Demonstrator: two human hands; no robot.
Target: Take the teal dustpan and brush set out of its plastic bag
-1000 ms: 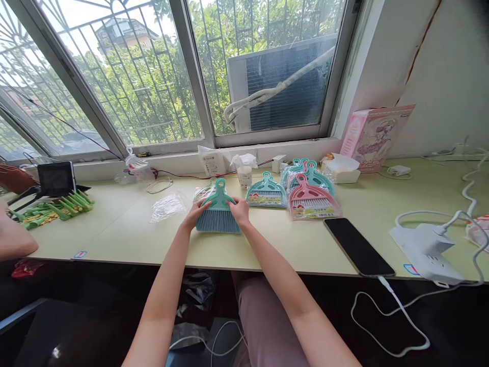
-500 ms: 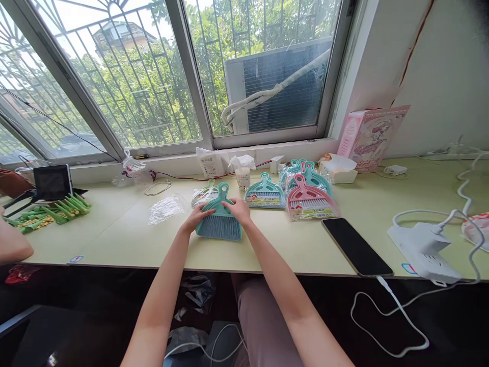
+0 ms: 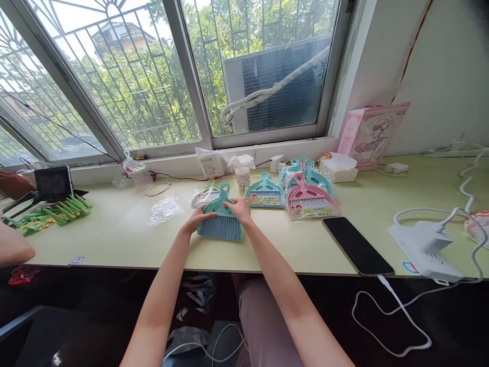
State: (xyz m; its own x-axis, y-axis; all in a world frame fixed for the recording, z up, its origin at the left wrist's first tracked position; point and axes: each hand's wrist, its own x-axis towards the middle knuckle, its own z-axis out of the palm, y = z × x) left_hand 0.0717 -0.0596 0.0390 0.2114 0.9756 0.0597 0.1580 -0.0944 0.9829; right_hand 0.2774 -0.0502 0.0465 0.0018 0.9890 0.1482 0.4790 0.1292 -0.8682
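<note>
Between my two hands is a teal dustpan and brush set [image 3: 220, 227], its looped handle pointing to the window and its grey bristles towards me. My left hand [image 3: 197, 218] grips its left side with the thumb over the front. On the opposite side my right hand [image 3: 239, 209] grips it near the base of the handle. Just behind lies a wrapped green set [image 3: 206, 193], partly hidden. A wrapped teal set [image 3: 264, 191] is to the right, and a wrapped pink set [image 3: 310, 199] leans in front of other teal ones [image 3: 314, 177].
A crumpled clear plastic wrapper [image 3: 166, 210] lies left of my hands. A phone [image 3: 357, 245] on a cable and a white power strip [image 3: 424, 250] are at the right. Behind stand a cup [image 3: 242, 178] and a pink box [image 3: 374, 135]. Another person's arm [image 3: 15, 244] rests at the left.
Almost nothing differs. Both hands keep hold of the teal dustpan and brush set, which has shifted very slightly to the right in the picture.
</note>
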